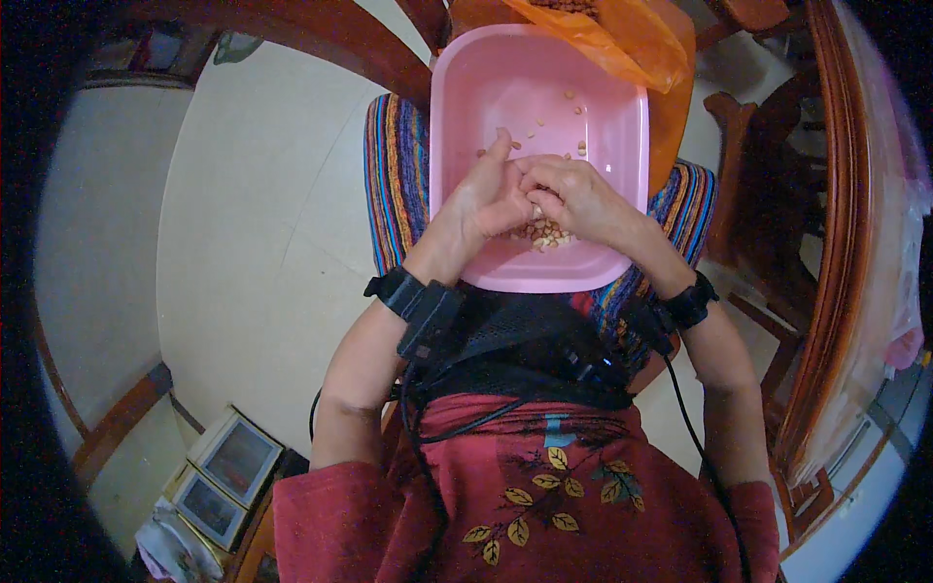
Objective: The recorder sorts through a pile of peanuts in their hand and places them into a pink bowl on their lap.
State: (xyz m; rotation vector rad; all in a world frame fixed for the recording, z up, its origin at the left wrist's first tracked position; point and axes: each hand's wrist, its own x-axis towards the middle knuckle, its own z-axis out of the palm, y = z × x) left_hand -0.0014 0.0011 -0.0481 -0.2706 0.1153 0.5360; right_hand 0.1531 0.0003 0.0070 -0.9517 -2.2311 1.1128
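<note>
A pink plastic basin [539, 283] rests on my lap, over the striped cloth. Inside it my left hand [492, 193] is turned palm up, its thumb raised and apart; its other fingers are partly covered by my right hand. The curled fingers of my right hand [572, 193] touch the left hand's palm and fingers. What lies between the fingertips is hidden. Below both hands a small heap of shelled peanuts [550, 237], some reddish and some pale, lies at the near end of the basin. Several loose peanuts [582, 148] are scattered farther up its floor.
An orange plastic bag [645, 55] hangs over the basin's far right corner. Polished wooden furniture [824, 255] runs along my right. Framed panels [237, 459] stand low on the left, beside pale floor [248, 218]. Black cables [685, 408] trail from straps on both wrists.
</note>
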